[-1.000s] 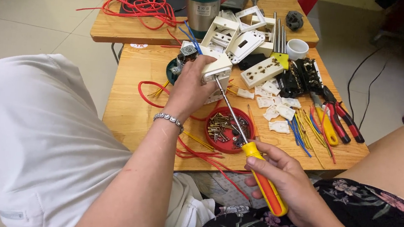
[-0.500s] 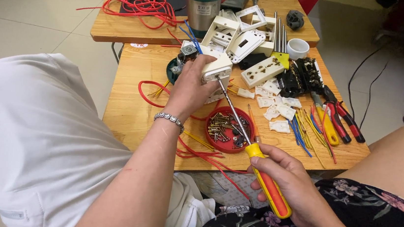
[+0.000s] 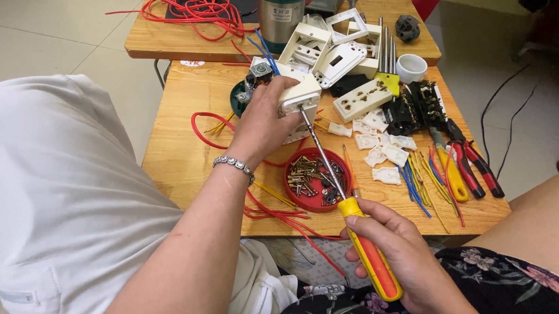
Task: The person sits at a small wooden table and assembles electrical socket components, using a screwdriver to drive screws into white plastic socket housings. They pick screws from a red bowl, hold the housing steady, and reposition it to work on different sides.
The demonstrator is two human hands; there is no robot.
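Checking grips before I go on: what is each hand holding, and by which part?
Left hand grips the white socket block around its side. Right hand holds the screwdriver by its orange handle.

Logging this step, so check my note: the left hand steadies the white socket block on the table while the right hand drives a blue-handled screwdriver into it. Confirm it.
One detail is wrong. The head view shows the screwdriver in the right hand has an orange and yellow handle, not blue. The rest holds: the left hand steadies the white socket block.

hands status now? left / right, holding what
Left hand: closed on a white socket box, held above the wooden table.
Right hand: closed on a screwdriver, tip at the box.
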